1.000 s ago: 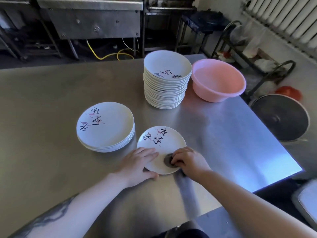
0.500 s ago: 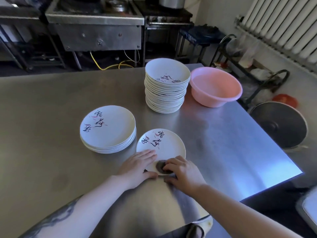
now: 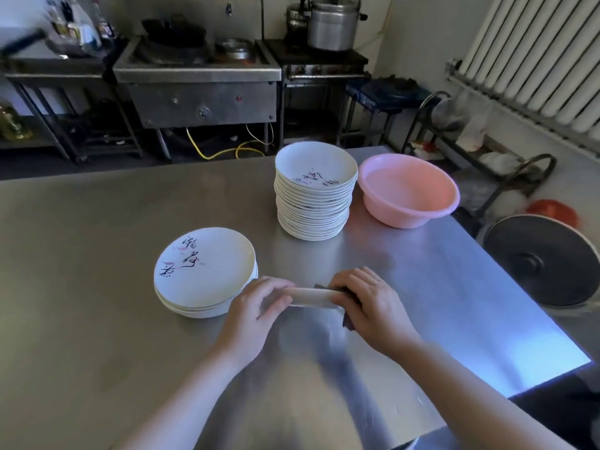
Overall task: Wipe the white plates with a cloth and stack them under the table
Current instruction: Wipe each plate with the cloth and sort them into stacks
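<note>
I hold one white plate (image 3: 310, 296) edge-on just above the steel table (image 3: 97, 287), seen only as a thin pale band between my hands. My left hand (image 3: 259, 303) grips its left rim. My right hand (image 3: 363, 303) grips the right rim together with a dark cloth (image 3: 348, 321), which peeks out under the fingers. A low stack of white plates with black script (image 3: 204, 271) lies just left of my hands. A tall stack of the same plates (image 3: 315, 190) stands farther back.
A pink plastic basin (image 3: 409, 193) sits right of the tall stack, near the table's right edge. Beyond that edge a round dark lid (image 3: 539, 258) lies low on the right. Stoves, pots and racks line the far wall past a gap.
The plate lay flat on the table while my right hand rubbed it with the cloth. Now both hands have lifted and tipped it on edge. The camera has tilted up.
</note>
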`<state>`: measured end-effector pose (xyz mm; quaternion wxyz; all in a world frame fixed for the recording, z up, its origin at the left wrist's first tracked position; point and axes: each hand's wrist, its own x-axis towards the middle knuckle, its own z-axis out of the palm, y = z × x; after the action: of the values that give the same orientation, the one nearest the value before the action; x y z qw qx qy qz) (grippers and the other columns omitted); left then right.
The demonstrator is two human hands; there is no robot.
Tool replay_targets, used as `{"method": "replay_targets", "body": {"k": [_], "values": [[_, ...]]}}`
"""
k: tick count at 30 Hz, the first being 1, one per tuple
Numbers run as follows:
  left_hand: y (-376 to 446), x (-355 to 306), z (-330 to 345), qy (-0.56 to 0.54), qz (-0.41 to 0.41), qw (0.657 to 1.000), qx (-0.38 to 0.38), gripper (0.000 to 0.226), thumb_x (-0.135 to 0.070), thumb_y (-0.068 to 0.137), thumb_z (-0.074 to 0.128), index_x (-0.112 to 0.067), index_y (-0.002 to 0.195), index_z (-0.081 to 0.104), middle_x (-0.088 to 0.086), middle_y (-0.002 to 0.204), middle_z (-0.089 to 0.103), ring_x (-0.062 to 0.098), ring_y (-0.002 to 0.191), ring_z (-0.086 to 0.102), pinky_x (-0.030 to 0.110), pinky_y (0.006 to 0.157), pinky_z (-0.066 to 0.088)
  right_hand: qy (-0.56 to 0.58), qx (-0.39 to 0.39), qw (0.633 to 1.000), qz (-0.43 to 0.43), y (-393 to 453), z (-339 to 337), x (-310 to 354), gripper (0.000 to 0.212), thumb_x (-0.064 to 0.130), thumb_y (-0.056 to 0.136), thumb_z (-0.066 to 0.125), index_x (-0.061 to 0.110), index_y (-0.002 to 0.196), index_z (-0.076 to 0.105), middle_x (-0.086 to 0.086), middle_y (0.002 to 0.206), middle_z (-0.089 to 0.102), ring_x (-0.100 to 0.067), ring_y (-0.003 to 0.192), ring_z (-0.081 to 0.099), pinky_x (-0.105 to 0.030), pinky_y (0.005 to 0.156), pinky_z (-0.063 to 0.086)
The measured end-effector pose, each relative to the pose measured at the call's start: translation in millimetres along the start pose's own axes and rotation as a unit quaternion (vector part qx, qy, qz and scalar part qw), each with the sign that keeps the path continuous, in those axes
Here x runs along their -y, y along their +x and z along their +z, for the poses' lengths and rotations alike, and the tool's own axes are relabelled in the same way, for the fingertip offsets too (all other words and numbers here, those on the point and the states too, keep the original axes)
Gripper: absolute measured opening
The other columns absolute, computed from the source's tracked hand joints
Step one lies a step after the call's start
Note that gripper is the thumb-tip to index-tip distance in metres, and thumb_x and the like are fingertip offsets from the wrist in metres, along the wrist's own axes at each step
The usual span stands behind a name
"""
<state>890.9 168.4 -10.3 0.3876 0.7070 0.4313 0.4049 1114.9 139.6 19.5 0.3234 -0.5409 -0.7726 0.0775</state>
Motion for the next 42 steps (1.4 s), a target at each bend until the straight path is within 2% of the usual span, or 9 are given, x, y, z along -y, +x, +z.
{"method": "replay_targets", "body": {"k": [4, 8, 11, 20, 24, 27, 31, 39, 42], "values": [[6.9, -7.1, -17.0, -0.121, -0.061, 0.991, -0.023, 0.021, -0.022, 0.092, 0.058, -0.029, 0.108, 0.069, -0.008, 0.110, 0.070, 0.009, 0.107, 0.062, 0.017, 0.093, 0.043, 0.194, 0.004, 0.974, 0.121, 9.6, -27.9, 13.6, 0.011, 0.007, 0.094, 0.056, 0.016, 0.090, 0.061, 0.020, 0.084, 0.055, -0.017, 0.056, 0.064, -0.022, 0.046, 0.046], [4.8, -2.6, -29.6, -0.188, -0.114, 0.975, -0.032, 0.024, -0.004, 0.097, 0.053, -0.016, 0.115, 0.064, -0.001, 0.113, 0.070, 0.011, 0.110, 0.062, 0.023, 0.096, 0.045, 0.339, -0.015, 0.910, 0.238, 16.6, -43.7, 23.1, 0.010, 0.009, 0.098, 0.055, 0.018, 0.095, 0.060, -0.004, 0.057, 0.060, -0.031, 0.042, 0.058, -0.029, 0.033, 0.040], [1.2, -0.8, -28.2, -0.238, -0.147, 0.959, -0.046, 0.020, -0.008, 0.095, 0.056, -0.010, 0.114, 0.064, 0.011, 0.110, 0.069, 0.020, 0.104, 0.063, 0.036, 0.095, 0.053, 0.366, -0.055, 0.891, 0.262, 22.1, -40.6, 24.1, 0.007, 0.014, 0.095, 0.059, 0.015, 0.096, 0.066, -0.007, 0.068, 0.065, -0.032, 0.052, 0.059, -0.048, 0.045, 0.049], [-4.6, -11.0, -34.9, -0.347, -0.203, 0.914, -0.044, 0.033, -0.026, 0.083, 0.070, -0.017, 0.114, 0.066, 0.008, 0.104, 0.070, 0.022, 0.089, 0.062, 0.028, 0.065, 0.055, 0.369, -0.115, 0.858, 0.337, 27.5, -15.7, 15.4, 0.012, 0.022, 0.094, 0.061, 0.028, 0.097, 0.072, 0.006, 0.090, 0.073, -0.014, 0.087, 0.067, -0.031, 0.078, 0.055], [1.7, -27.2, -35.1, -0.341, -0.189, 0.919, -0.066, 0.040, -0.024, 0.079, 0.061, -0.015, 0.118, 0.065, 0.006, 0.107, 0.072, 0.016, 0.090, 0.064, 0.024, 0.063, 0.052, 0.297, -0.206, 0.864, 0.350, 34.4, -17.5, 8.4, 0.015, 0.022, 0.094, 0.060, 0.032, 0.096, 0.071, 0.010, 0.090, 0.072, -0.014, 0.088, 0.067, -0.032, 0.079, 0.053], [1.8, -38.8, -33.5, -0.333, -0.181, 0.922, -0.079, 0.027, -0.015, 0.090, 0.061, -0.015, 0.117, 0.066, 0.006, 0.108, 0.073, 0.014, 0.093, 0.065, 0.026, 0.069, 0.052, 0.246, -0.224, 0.893, 0.304, 35.5, -24.5, 7.1, 0.012, 0.033, 0.090, 0.063, 0.040, 0.096, 0.070, 0.004, 0.090, 0.070, -0.024, 0.079, 0.067, -0.029, 0.069, 0.047], [-0.6, -51.5, -25.3, -0.315, -0.165, 0.933, -0.059, 0.033, -0.024, 0.080, 0.061, -0.014, 0.112, 0.067, 0.007, 0.102, 0.074, 0.013, 0.088, 0.066, 0.025, 0.070, 0.051, 0.100, -0.183, 0.960, 0.186, 41.9, -20.2, 19.8, 0.023, 0.013, 0.086, 0.071, 0.034, 0.095, 0.072, 0.021, 0.095, 0.061, -0.011, 0.094, 0.059, -0.010, 0.082, 0.040], [4.0, -64.4, -15.0, -0.296, -0.119, 0.947, -0.026, 0.032, -0.021, 0.082, 0.057, -0.007, 0.110, 0.065, 0.009, 0.098, 0.074, 0.012, 0.087, 0.067, 0.018, 0.073, 0.050, 0.039, -0.141, 0.985, -0.097, 44.9, -2.7, 65.5, 0.018, 0.007, 0.085, 0.068, 0.015, 0.098, 0.077, 0.004, 0.099, 0.065, -0.012, 0.095, 0.053, -0.016, 0.088, 0.040], [3.5, -64.5, -18.4, -0.286, -0.112, 0.951, -0.028, 0.032, -0.020, 0.083, 0.057, -0.007, 0.110, 0.066, 0.011, 0.100, 0.074, 0.014, 0.090, 0.068, 0.019, 0.076, 0.051, 0.050, -0.141, 0.984, -0.094, 50.3, -8.1, 55.1, 0.019, 0.004, 0.082, 0.070, 0.016, 0.094, 0.078, 0.005, 0.098, 0.066, -0.009, 0.092, 0.052, -0.015, 0.087, 0.039]]}}
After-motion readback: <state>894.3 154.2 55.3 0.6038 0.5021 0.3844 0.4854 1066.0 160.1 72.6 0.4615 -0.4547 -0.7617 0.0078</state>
